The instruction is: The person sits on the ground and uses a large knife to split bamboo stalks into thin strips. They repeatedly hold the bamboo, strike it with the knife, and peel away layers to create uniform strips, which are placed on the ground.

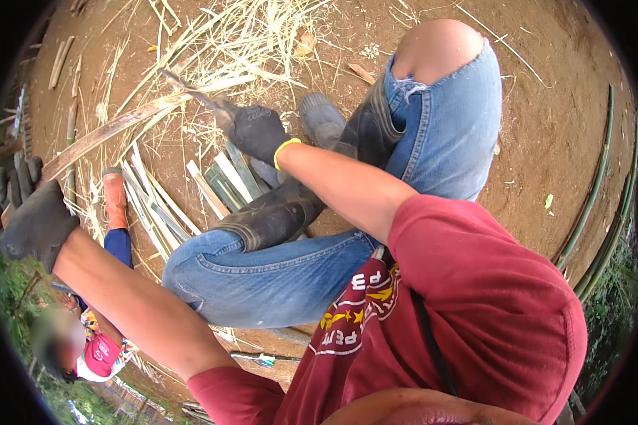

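My left hand, in a dark grey work glove, is stretched out to the far left. Its fingers are closed around one end of a long, flat bamboo strip. From there the strip slants up and right toward the middle. A knife with a dark, worn blade is gripped in my right hand, also gloved, with a yellow band at the wrist. The blade lies across the strip's other end. Whether its edge cuts into the strip, I cannot tell.
Pale shavings are heaped on the dirt ground ahead. Split bamboo pieces lie beside my dark boots. Another person sits at the left, one orange boot near the strips. Green poles lie at the right.
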The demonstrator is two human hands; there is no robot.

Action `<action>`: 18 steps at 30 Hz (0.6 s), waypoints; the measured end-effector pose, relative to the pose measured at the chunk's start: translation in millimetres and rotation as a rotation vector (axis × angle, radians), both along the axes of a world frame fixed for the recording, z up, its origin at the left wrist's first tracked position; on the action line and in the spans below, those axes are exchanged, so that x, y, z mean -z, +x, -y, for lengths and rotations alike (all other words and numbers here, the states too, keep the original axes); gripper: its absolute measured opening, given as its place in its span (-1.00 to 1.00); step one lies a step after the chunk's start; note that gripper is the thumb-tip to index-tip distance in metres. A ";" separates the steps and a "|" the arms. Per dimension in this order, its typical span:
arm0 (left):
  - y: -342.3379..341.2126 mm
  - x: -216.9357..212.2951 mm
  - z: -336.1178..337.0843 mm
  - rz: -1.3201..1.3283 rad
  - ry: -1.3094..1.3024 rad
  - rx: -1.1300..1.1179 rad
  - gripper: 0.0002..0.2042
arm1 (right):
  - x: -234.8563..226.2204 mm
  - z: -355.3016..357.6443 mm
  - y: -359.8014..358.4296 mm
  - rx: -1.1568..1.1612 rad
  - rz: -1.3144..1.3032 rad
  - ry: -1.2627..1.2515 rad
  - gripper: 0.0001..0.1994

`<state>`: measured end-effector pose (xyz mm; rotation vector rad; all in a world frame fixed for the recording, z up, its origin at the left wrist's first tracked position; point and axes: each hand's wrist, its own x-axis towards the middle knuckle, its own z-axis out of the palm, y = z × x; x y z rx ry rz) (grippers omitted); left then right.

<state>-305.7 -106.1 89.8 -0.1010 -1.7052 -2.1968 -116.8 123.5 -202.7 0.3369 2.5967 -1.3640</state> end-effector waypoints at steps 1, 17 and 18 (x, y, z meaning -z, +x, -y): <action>-11.5 0.3 13.5 -0.032 -0.064 0.067 -0.52 | 10.7 -0.6 -7.5 0.038 -0.021 -0.006 -0.42; -21.9 8.4 17.6 0.015 -0.316 -0.041 -0.49 | 59.7 8.0 4.1 0.091 -0.007 0.147 -0.44; -26.0 14.7 25.0 0.011 -0.404 -0.064 -0.45 | 20.2 9.5 7.4 0.081 0.049 -0.025 -0.43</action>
